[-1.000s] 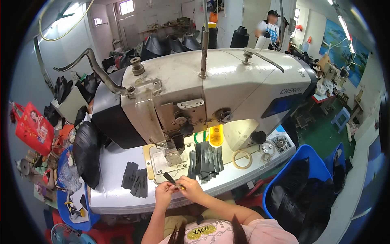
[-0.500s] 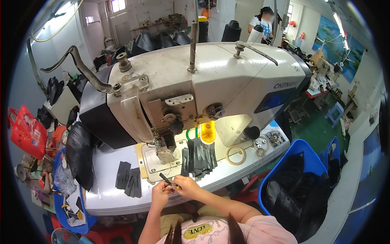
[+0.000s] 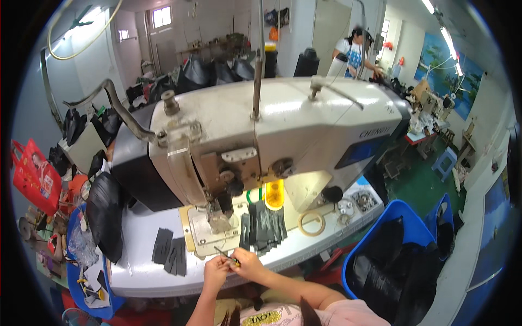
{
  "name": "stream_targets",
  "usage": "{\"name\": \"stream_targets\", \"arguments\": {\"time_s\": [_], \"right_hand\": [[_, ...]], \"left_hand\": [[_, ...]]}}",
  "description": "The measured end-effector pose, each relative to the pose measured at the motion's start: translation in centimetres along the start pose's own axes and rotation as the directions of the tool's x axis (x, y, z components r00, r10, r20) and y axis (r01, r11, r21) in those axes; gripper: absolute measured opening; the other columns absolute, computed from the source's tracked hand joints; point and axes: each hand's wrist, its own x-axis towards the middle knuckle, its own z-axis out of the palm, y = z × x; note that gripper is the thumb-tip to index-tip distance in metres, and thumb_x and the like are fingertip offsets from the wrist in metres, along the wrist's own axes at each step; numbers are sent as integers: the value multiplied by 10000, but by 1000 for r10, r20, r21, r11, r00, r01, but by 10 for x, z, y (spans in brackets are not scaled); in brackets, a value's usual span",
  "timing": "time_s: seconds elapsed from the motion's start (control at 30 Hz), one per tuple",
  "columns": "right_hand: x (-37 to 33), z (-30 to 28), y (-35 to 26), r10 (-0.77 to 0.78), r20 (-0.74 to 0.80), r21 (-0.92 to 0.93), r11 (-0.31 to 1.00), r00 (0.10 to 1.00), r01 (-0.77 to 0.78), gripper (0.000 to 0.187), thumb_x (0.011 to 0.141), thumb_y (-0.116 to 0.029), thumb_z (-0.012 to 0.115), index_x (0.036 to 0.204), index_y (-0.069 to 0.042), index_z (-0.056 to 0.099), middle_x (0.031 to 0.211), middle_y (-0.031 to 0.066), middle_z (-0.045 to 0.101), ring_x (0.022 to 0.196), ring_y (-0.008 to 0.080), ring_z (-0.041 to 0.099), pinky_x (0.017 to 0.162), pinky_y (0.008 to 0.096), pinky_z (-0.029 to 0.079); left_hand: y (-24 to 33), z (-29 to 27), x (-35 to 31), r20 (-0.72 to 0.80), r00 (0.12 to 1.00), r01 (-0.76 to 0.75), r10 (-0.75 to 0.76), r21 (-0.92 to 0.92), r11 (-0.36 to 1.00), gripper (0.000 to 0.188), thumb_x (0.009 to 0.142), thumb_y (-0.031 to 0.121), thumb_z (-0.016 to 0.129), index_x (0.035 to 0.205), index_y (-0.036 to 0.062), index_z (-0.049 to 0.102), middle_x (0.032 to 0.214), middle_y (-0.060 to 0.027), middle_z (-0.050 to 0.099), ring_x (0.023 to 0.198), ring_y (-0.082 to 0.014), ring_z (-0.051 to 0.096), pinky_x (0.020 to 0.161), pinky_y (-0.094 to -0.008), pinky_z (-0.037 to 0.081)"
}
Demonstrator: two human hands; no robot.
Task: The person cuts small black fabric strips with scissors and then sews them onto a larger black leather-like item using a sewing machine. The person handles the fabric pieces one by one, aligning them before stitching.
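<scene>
Close together at the table's front edge are my two hands, just before the needle plate of a white sewing machine [image 3: 304, 111]. My right hand [image 3: 249, 266] is closed round a small tool [image 3: 236, 262] with yellow and black on its handle. A thin dark piece sticks out from it toward the upper left; its exact kind is too small to tell. My left hand [image 3: 216, 271] is pinched beside it, and whatever its fingers hold is hidden. Black strips [image 3: 266, 231] lie overlapped right of the needle plate, and more black strips [image 3: 175, 256] are spread at its left.
A yellow oval container [image 3: 275, 194] and a tan ring [image 3: 311, 223] rest under and beside the machine arm. Blue bins stand on both sides, the right bin [image 3: 405, 212] with black pieces inside. A stuffed black bag [image 3: 104, 217] leans at the left. Behind, another person [image 3: 354, 51] stands.
The whole scene sits lower in the picture. My hands stay together, while the dark piece between them looks thinner and differently angled. At the back, the other person's arm now reaches to the right.
</scene>
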Motion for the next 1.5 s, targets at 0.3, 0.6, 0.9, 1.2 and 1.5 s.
{"name": "stream_targets", "arguments": {"time_s": [0.3,0.6,0.9,1.2,1.5], "right_hand": [[-5,2,5,56,16,138,989,998,-58,107,751,-54,620,818,-7,552,745,110,542,630,276,568,563,327,455],[-8,-4,-3,120,17,190,974,993,-121,90,710,-6,599,773,6,535,703,112,530,590,233,549,529,301,434],[-21,8,-5,459,53,565,718,887,-406,62,809,-21,565,765,11,537,721,36,558,640,104,522,572,244,425],[-30,6,6,444,245,400,763,862,-507,106,829,-93,570,818,12,587,746,53,568,702,112,520,652,265,426],[-27,7,-4,558,177,403,711,811,-577,46,823,-49,539,842,-7,543,746,11,546,701,85,498,644,253,428]], "left_hand": [[1,1,-1,-98,993,-62,71,93,994,54,803,-57,549,775,-72,593,703,-115,626,620,-151,618,592,-257,520],[2,3,-4,-35,998,-50,54,100,994,48,784,-49,565,739,-47,581,659,-96,614,564,-127,594,524,-232,491],[7,6,-10,-37,999,2,-2,-18,1000,89,796,29,622,749,-35,582,643,-65,610,560,-98,590,510,-212,480],[-9,-6,-6,0,999,-35,37,363,931,143,734,90,636,685,-10,547,592,-87,590,521,-129,561,501,-262,447],[19,7,-12,-45,980,-151,195,472,869,234,753,179,661,658,1,542,548,-108,543,485,-156,502,487,-300,414]]}}
